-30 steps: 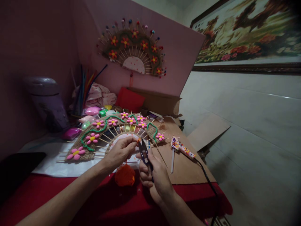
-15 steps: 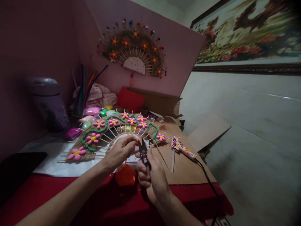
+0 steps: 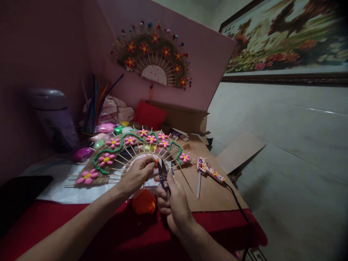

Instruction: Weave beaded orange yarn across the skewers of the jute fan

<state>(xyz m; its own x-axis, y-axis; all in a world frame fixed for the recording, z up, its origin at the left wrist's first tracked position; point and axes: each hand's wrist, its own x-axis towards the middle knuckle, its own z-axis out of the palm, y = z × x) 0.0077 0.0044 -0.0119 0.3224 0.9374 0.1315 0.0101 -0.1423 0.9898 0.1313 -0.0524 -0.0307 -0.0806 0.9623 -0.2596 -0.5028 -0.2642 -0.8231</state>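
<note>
My left hand (image 3: 139,173) pinches a small bit of orange yarn (image 3: 157,161) at its fingertips. A strand runs down from it to an orange yarn ball (image 3: 144,201) below. My right hand (image 3: 174,199) is closed around dark thread snips (image 3: 163,174), whose blades point up beside the pinched yarn. Behind both hands lies a twine-wrapped fan (image 3: 108,152) made with wooden sticks, pink clay flowers and a green wavy cord. Part of its white centre is hidden by my hands.
A flower-patterned glue gun (image 3: 210,170) with a black cord lies on cardboard (image 3: 217,199) at right. Bagged coloured clay (image 3: 106,127) and a purple bottle (image 3: 54,119) stand at left. A finished-looking fan (image 3: 163,50) hangs on a pink panel. Red cloth (image 3: 116,232) covers the front edge.
The snips have shifted slightly left and their blades now look closer together, beside the orange yarn. The left hand still pinches the yarn. The whole view has moved a little.
</note>
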